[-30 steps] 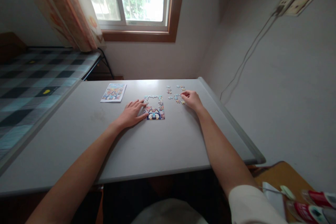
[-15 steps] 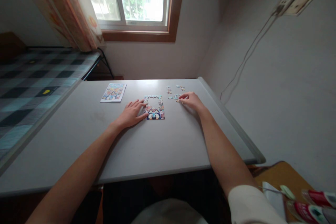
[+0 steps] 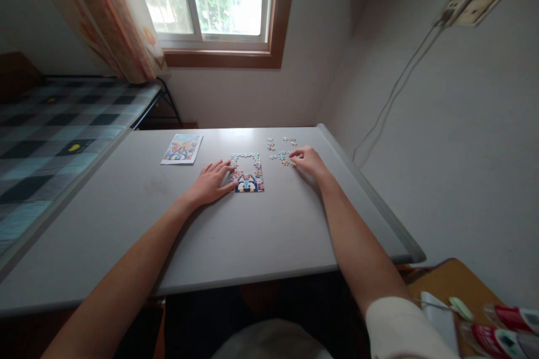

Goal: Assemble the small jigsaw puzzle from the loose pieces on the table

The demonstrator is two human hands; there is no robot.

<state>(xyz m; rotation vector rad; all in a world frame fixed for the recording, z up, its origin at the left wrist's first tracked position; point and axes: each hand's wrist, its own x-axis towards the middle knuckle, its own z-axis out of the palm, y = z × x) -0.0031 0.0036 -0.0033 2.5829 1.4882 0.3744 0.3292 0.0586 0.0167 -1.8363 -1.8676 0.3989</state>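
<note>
A partly assembled jigsaw puzzle (image 3: 247,185) lies flat on the table, its upper middle an open gap framed by joined pieces. The finished lower part shows a blue dog-like cartoon face. My left hand (image 3: 209,182) rests beside it with spread fingers, the fingertips touching its left edge. Loose puzzle pieces (image 3: 283,156) lie in a small group to the right of the puzzle. At the right side of that group, my right hand (image 3: 308,161) is curled with thumb and fingers down on a puzzle piece, which is small and mostly hidden.
A picture sheet (image 3: 182,149) with the same cartoon lies at the back left of the grey-white table (image 3: 252,235). More loose pieces (image 3: 289,139) sit near the far right. Beyond are a bed (image 3: 63,118) and a window. Red-labelled bottles (image 3: 497,339) are at lower right.
My right hand's fingertips have shifted slightly to the right among the loose pieces. My left hand and the puzzle stay in place.
</note>
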